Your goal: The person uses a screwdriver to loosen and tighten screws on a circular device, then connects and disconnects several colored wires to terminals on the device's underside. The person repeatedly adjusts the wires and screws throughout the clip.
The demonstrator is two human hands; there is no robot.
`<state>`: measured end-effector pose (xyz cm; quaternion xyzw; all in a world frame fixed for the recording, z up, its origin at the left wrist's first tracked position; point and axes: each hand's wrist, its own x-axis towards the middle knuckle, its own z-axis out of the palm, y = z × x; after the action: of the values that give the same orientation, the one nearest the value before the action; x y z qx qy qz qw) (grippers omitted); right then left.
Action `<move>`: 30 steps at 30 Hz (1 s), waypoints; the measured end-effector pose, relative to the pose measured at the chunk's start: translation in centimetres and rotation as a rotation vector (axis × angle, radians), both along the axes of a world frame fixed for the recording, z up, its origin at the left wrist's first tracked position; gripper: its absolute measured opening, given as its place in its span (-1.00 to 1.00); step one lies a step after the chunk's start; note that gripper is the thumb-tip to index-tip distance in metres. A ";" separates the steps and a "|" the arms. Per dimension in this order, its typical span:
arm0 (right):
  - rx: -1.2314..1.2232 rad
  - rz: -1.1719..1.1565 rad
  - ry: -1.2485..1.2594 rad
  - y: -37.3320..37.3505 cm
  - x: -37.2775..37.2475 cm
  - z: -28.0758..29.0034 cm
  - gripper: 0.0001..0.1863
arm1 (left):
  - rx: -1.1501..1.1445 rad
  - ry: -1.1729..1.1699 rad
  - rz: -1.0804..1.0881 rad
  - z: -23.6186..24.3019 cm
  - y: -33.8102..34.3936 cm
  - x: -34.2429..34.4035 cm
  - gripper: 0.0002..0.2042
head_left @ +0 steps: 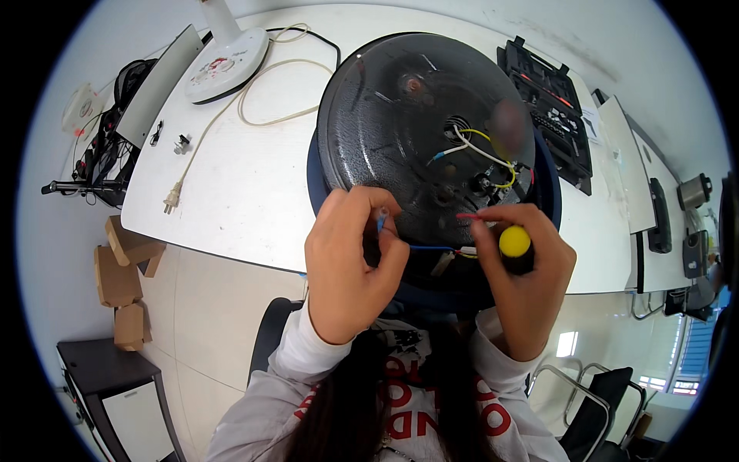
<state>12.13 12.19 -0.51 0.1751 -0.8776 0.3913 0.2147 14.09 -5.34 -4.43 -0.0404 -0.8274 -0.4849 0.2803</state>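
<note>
White table [254, 192], round black appliance [400, 115], tool case [550, 100]

The person wears a white long-sleeved top whose ribbed cuffs end at the wrists of the left hand [348, 258] and the right hand [531, 289]. Large red block letters run across the chest. Long dark hair hangs down the front. Both hands are bare, without gloves.

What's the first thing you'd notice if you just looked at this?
The big round black metal base of an upturned appliance, tipped toward the person at the white table's near edge, with loose wires on it. Right below, the left hand pinches a blue wire, and the right hand grips a yellow-capped screwdriver.
</note>
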 end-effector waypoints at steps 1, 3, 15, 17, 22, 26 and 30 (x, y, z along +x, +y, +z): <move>0.020 -0.061 0.031 -0.4 -0.3 0.0 -0.82 | 0.010 0.013 -0.010 0.0 0.0 0.0 -0.79; 0.047 -0.095 0.050 -0.9 -0.6 0.0 -0.84 | 0.079 -0.009 -0.030 0.5 0.2 0.3 -0.79; 0.184 -0.204 0.079 -2.5 -1.9 0.0 -0.83 | -0.245 0.056 0.084 1.5 2.0 -0.9 -0.93; 0.180 -0.212 0.022 -2.9 -1.5 0.4 -0.84 | -0.319 -0.003 0.166 1.6 1.9 -1.7 -0.92; 0.192 -0.084 0.133 -2.4 -1.5 -0.5 -0.79 | -0.286 -0.020 0.162 1.9 2.5 -2.5 -0.89; 0.217 0.071 0.092 -1.4 -1.1 0.3 -0.71 | -0.317 0.018 0.222 1.8 2.0 -2.6 -0.92; 0.000 -0.021 -0.007 1.4 -0.7 1.2 -0.68 | -0.356 0.039 0.216 1.6 1.3 -2.3 -0.95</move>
<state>11.38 13.63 0.69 0.1645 -0.8802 0.3895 0.2156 11.75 -4.09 -2.82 -0.0096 -0.8940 -0.2972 0.3352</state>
